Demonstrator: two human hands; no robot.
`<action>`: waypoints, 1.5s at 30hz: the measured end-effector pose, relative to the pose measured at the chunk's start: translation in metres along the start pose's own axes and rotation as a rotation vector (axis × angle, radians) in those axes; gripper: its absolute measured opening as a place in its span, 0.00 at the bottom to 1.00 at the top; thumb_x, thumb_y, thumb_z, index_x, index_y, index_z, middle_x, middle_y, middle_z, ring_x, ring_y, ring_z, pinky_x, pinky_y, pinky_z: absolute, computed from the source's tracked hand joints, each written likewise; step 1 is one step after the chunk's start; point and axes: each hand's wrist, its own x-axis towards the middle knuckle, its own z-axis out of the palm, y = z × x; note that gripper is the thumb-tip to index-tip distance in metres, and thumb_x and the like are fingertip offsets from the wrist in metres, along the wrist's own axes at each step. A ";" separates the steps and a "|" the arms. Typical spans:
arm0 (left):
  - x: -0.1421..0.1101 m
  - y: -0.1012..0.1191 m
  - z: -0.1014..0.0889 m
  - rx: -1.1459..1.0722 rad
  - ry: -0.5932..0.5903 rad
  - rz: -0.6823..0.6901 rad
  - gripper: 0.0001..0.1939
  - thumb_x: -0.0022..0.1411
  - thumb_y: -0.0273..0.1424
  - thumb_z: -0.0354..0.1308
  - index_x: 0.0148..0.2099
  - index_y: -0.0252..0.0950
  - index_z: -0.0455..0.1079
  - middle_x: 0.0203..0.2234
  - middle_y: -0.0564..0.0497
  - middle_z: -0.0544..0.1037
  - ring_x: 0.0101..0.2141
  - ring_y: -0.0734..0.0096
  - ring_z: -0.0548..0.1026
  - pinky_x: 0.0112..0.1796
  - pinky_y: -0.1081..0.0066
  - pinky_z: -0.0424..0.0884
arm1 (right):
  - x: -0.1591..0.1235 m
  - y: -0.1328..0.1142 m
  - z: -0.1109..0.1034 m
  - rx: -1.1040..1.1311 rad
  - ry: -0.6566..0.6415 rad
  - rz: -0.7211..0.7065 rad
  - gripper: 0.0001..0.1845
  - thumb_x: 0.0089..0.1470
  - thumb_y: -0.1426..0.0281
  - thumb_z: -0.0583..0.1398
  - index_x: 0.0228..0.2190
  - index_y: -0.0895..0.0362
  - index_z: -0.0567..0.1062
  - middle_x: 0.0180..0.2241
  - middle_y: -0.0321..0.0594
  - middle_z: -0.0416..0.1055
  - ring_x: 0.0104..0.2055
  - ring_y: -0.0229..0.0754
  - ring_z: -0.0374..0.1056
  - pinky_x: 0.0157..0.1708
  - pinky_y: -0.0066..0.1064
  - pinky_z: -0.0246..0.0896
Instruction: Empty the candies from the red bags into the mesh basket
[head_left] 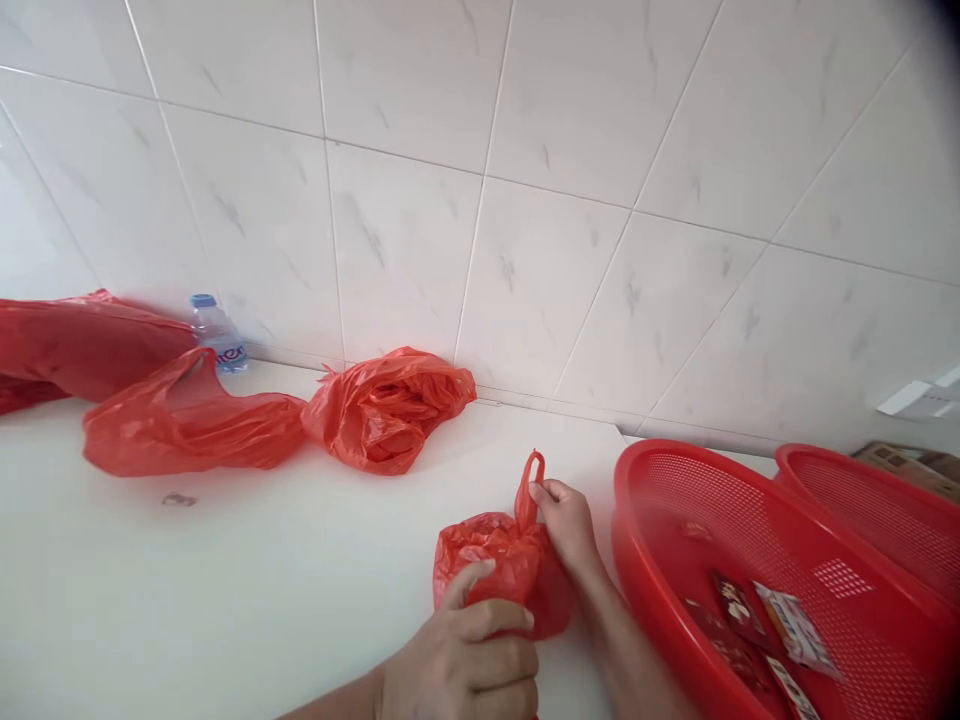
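Observation:
A tied red plastic bag point(491, 540) with a bulging body stands on the white table, close in front of me. My right hand point(566, 515) pinches its upright handle loop between thumb and fingers. At the bag's near side is my left hand point(476, 655), its fingers curled against the red plastic and its thumb raised along the front. A bit of red film shows under those fingers. What the bag contains is hidden. Just right of my right forearm stands a red mesh basket point(660, 480) with several small wrapped packets point(799, 630) inside.
Crumpled red plastic bags point(397, 410) lie along the tiled wall, with a larger red bundle point(90, 340) at far left. A blue-capped water bottle point(217, 330) stands beside it. A second red basket point(862, 490) and a cardboard box point(911, 465) are at right.

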 end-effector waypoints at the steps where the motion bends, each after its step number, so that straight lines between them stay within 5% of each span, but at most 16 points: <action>1: 0.001 0.000 -0.001 -0.001 -0.026 -0.013 0.05 0.64 0.29 0.52 0.41 0.42 0.69 0.36 0.58 0.81 0.49 0.71 0.71 0.63 0.59 0.38 | 0.001 0.004 -0.003 0.017 -0.012 -0.004 0.20 0.45 0.54 0.60 0.18 0.57 0.67 0.18 0.31 0.62 0.24 0.36 0.57 0.25 0.26 0.52; 3: 0.002 -0.003 -0.003 0.043 -0.022 -0.079 0.15 0.61 0.37 0.56 0.50 0.41 0.66 0.48 0.49 0.76 0.55 0.61 0.66 0.61 0.52 0.47 | 0.002 0.011 -0.008 0.081 -0.033 -0.007 0.24 0.50 0.49 0.55 0.28 0.58 0.73 0.26 0.37 0.70 0.31 0.40 0.65 0.30 0.28 0.59; 5: 0.004 -0.010 -0.001 0.109 -0.003 -0.213 0.36 0.52 0.48 0.61 0.59 0.40 0.58 0.59 0.36 0.63 0.59 0.44 0.58 0.56 0.42 0.54 | 0.003 0.018 -0.012 0.162 -0.037 0.005 0.32 0.53 0.45 0.48 0.39 0.58 0.74 0.33 0.42 0.73 0.37 0.43 0.68 0.36 0.31 0.63; 7: 0.008 -0.018 0.002 0.119 -0.015 -0.366 0.45 0.47 0.47 0.66 0.63 0.40 0.52 0.62 0.31 0.55 0.59 0.38 0.57 0.51 0.42 0.62 | 0.005 0.024 -0.013 0.213 -0.046 0.028 0.36 0.54 0.43 0.45 0.42 0.59 0.73 0.34 0.44 0.73 0.38 0.45 0.70 0.38 0.34 0.64; 9: 0.012 -0.022 0.001 0.051 -0.084 -0.451 0.34 0.52 0.33 0.64 0.60 0.42 0.57 0.58 0.37 0.64 0.53 0.49 0.67 0.46 0.56 0.70 | 0.006 0.029 -0.012 0.195 -0.059 0.031 0.35 0.54 0.43 0.46 0.40 0.59 0.74 0.33 0.44 0.74 0.37 0.46 0.70 0.39 0.36 0.64; 12: 0.013 -0.021 -0.019 -0.014 -0.164 -0.493 0.19 0.54 0.18 0.52 0.45 0.42 0.69 0.37 0.51 0.77 0.35 0.67 0.75 0.35 0.72 0.72 | 0.005 0.033 -0.011 0.127 -0.061 -0.003 0.32 0.54 0.44 0.48 0.38 0.58 0.75 0.33 0.44 0.74 0.38 0.46 0.70 0.41 0.38 0.64; 18: -0.032 -0.006 -0.123 0.015 -0.012 -0.790 0.24 0.48 0.14 0.42 0.39 0.41 0.71 0.34 0.52 0.76 0.32 0.73 0.75 0.33 0.78 0.69 | 0.007 0.037 -0.011 0.087 -0.062 0.000 0.31 0.52 0.44 0.51 0.37 0.58 0.76 0.32 0.45 0.75 0.39 0.49 0.70 0.40 0.39 0.65; 23: -0.108 0.000 -0.213 0.555 0.046 -1.129 0.21 0.50 0.20 0.44 0.42 0.44 0.70 0.41 0.56 0.76 0.38 0.67 0.75 0.36 0.73 0.70 | 0.009 0.039 -0.009 0.074 -0.051 -0.022 0.31 0.50 0.45 0.53 0.36 0.58 0.76 0.31 0.44 0.74 0.37 0.48 0.70 0.39 0.38 0.65; 25: -0.135 0.002 -0.231 0.698 -0.063 -1.281 0.21 0.51 0.24 0.47 0.45 0.47 0.70 0.45 0.57 0.75 0.41 0.62 0.74 0.38 0.69 0.70 | 0.007 0.038 -0.008 0.068 -0.047 -0.027 0.30 0.50 0.45 0.54 0.36 0.58 0.76 0.30 0.44 0.74 0.36 0.47 0.70 0.38 0.37 0.65; 28: -0.154 -0.003 -0.239 0.730 -0.074 -1.255 0.25 0.50 0.36 0.58 0.53 0.48 0.66 0.54 0.50 0.69 0.53 0.49 0.67 0.47 0.56 0.67 | 0.005 0.036 -0.006 0.079 -0.040 -0.018 0.28 0.49 0.46 0.55 0.34 0.57 0.77 0.30 0.43 0.74 0.36 0.48 0.70 0.39 0.38 0.65; 30: -0.150 -0.016 -0.239 0.637 -0.053 -1.240 0.30 0.52 0.42 0.58 0.58 0.47 0.60 0.59 0.47 0.63 0.57 0.48 0.62 0.51 0.54 0.64 | 0.004 0.035 -0.005 0.096 -0.043 -0.014 0.28 0.49 0.46 0.56 0.34 0.57 0.77 0.31 0.44 0.74 0.37 0.48 0.71 0.40 0.38 0.65; 34: -0.124 -0.073 -0.241 0.507 0.077 -1.344 0.35 0.57 0.47 0.52 0.63 0.40 0.51 0.61 0.41 0.59 0.59 0.50 0.60 0.51 0.55 0.65 | 0.004 0.036 -0.002 0.059 -0.057 0.001 0.28 0.49 0.46 0.54 0.34 0.56 0.76 0.33 0.44 0.75 0.39 0.49 0.71 0.43 0.38 0.63; 39: -0.117 -0.144 -0.235 0.714 0.345 -1.557 0.47 0.54 0.54 0.50 0.60 0.18 0.46 0.54 0.20 0.61 0.55 0.30 0.61 0.43 0.47 0.68 | -0.001 0.034 0.003 -0.019 -0.047 -0.074 0.27 0.51 0.47 0.51 0.33 0.57 0.75 0.31 0.42 0.74 0.37 0.47 0.70 0.38 0.35 0.62; 42: -0.127 -0.153 -0.224 0.773 0.405 -1.597 0.41 0.53 0.51 0.51 0.57 0.24 0.49 0.41 0.33 0.73 0.44 0.26 0.71 0.30 0.47 0.70 | -0.005 0.027 0.004 -0.046 -0.028 -0.139 0.25 0.52 0.49 0.51 0.29 0.56 0.74 0.27 0.39 0.72 0.33 0.45 0.69 0.33 0.32 0.61; 45: -0.144 -0.143 -0.223 0.758 0.457 -1.526 0.21 0.54 0.42 0.50 0.48 0.36 0.59 0.19 0.55 0.70 0.28 0.43 0.77 0.26 0.56 0.70 | -0.008 0.020 0.003 -0.056 -0.003 -0.175 0.22 0.52 0.50 0.53 0.25 0.55 0.73 0.24 0.36 0.71 0.28 0.42 0.66 0.29 0.30 0.59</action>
